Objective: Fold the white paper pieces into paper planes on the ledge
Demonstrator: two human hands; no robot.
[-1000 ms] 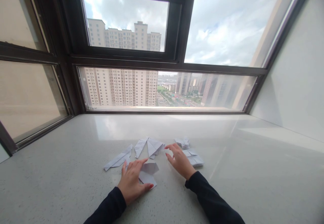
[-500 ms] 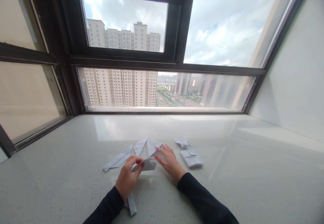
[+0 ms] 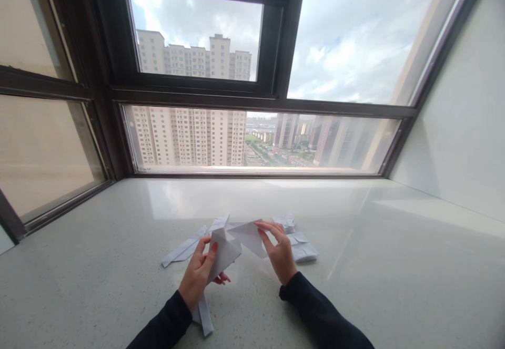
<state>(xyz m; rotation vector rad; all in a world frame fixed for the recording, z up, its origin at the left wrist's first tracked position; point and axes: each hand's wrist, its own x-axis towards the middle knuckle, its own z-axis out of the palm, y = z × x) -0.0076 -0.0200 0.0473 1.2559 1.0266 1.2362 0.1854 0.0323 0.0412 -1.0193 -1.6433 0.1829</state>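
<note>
Above the speckled white surface, our left hand pinches a folded white paper piece; our right hand pinches an angular white paper sheet just right of it. Both are probably light, easily creased, best held gently by folded edges.

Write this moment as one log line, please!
left hand: holds folded paper | right hand: pinches second paper | nearby: folded packet

A glossy white, grey-speckled ledge runs up to broad dark brown window frames, with a smooth white wall at the right. Beyond the frames stands a beige high-rise under a bright, cloudy sky, and daylight reflects off the ledge.
</note>
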